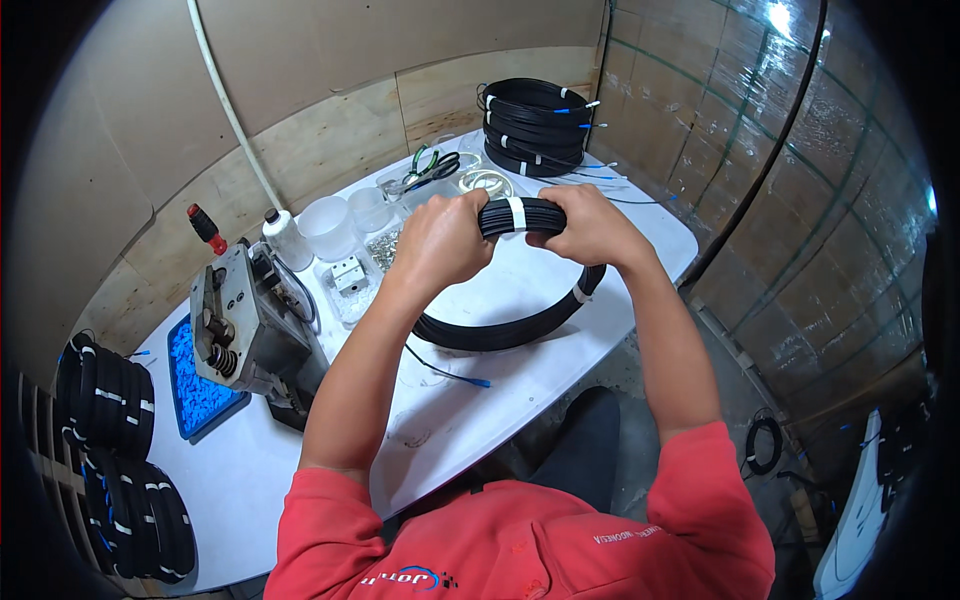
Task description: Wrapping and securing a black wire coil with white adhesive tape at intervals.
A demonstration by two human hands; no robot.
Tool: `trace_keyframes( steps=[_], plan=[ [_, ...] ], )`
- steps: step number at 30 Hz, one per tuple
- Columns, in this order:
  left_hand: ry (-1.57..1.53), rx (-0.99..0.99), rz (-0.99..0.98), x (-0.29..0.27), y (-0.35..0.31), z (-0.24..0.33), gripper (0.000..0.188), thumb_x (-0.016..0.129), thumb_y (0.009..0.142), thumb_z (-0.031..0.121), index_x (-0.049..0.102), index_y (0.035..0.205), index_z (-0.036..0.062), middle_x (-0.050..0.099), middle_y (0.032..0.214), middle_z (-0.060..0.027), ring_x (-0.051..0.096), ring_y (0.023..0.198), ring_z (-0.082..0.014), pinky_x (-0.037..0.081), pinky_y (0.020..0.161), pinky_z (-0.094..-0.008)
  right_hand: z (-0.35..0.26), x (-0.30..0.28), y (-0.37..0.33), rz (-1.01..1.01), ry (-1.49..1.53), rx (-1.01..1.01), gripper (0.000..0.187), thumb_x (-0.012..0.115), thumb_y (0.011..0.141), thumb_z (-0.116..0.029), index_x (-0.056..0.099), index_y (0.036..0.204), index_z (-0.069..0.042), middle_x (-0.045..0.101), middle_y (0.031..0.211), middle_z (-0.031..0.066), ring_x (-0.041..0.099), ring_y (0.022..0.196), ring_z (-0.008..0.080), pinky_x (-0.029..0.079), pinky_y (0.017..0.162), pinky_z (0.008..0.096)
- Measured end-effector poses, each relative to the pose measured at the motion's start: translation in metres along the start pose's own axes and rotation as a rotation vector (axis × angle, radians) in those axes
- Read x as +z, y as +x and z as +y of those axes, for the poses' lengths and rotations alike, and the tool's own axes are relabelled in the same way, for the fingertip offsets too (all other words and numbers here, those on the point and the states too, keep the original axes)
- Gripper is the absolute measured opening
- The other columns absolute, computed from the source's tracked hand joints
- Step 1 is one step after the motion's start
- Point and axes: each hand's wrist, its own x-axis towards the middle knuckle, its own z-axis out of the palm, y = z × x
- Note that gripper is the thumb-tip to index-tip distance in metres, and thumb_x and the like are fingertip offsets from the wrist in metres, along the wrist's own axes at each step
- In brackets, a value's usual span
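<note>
Both hands grip a coil of black cable (pixel 500 334) at its far side, one on each side of a white tape band (pixel 517 214). My left hand (pixel 446 236) is closed around the coil left of the band. Around the coil on the right, my right hand (pixel 590 222) is closed too. The far part of the coil is tilted up toward me, and its near part hangs low over the white table. A second white band wraps its right side. From beneath it runs a cable end with a blue-tipped connector (pixel 480 383), lying on the table.
A metal hand press (pixel 258 320) stands left beside a tray of blue pieces (pixel 190 385). Behind are a white bottle (pixel 287 240), translucent cups (pixel 328 228) and scissors (pixel 436 170). Stacked cable coils sit back right (pixel 535 128) and far left (pixel 110 400). Wrapped boxes (pixel 760 200) line the right.
</note>
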Motion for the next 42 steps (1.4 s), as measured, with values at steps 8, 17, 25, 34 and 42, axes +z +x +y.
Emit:
trace_keyframes(
  steps=[8,17,25,34,42],
  plan=[
    [-0.501,0.071,0.062,0.004,-0.014,-0.041,0.045,0.085,0.080,0.035,0.071,0.111,0.0051,0.073,0.083,-0.0142,0.072,0.077,-0.0300,0.055,0.074,-0.0413,0.033,0.014,-0.004,0.164,0.147,-0.051,0.023,0.085,0.080,-0.013,0.070,0.090,0.000,0.067,0.076,0.0074,0.061,0.068,0.0169,0.048,0.066,0.0345],
    [-0.449,-0.083,0.046,-0.013,-0.036,-0.049,0.034,0.079,0.091,0.018,0.064,0.116,0.0015,0.070,0.082,-0.0096,0.059,0.066,-0.0162,0.047,0.063,-0.0333,0.083,0.085,-0.029,0.345,0.692,0.183,0.024,0.085,0.088,-0.018,0.067,0.090,-0.003,0.061,0.075,-0.0041,0.052,0.069,0.0065,0.044,0.064,0.0267],
    [-0.248,0.164,0.062,-0.028,-0.020,-0.036,0.042,0.083,0.087,0.018,0.065,0.122,0.0036,0.075,0.095,-0.0161,0.067,0.074,-0.0251,0.052,0.068,-0.0382,0.049,0.047,-0.012,0.190,0.693,-0.122,0.056,0.075,0.097,-0.043,0.064,0.136,-0.004,0.066,0.098,0.0001,0.057,0.086,0.0072,0.049,0.077,0.0263],
    [-0.325,0.353,0.512,0.004,-0.039,-0.033,0.033,0.086,0.081,0.008,0.068,0.108,-0.0004,0.072,0.122,-0.0170,0.074,0.103,-0.0317,0.061,0.086,-0.0382,0.062,0.052,-0.015,0.216,0.672,-0.078,0.053,0.075,0.098,-0.042,0.067,0.133,-0.003,0.065,0.090,-0.0034,0.052,0.076,0.0055,0.044,0.069,0.0232],
    [-0.169,0.346,0.557,0.005,-0.052,-0.025,0.010,0.078,0.088,0.004,0.071,0.091,-0.0017,0.072,0.123,-0.0176,0.072,0.110,-0.0350,0.059,0.090,-0.0392,0.061,0.060,-0.014,0.333,0.630,-0.091,0.049,0.081,0.093,-0.036,0.068,0.125,-0.001,0.070,0.093,0.0001,0.059,0.081,0.0061,0.049,0.073,0.0233]
  ],
)
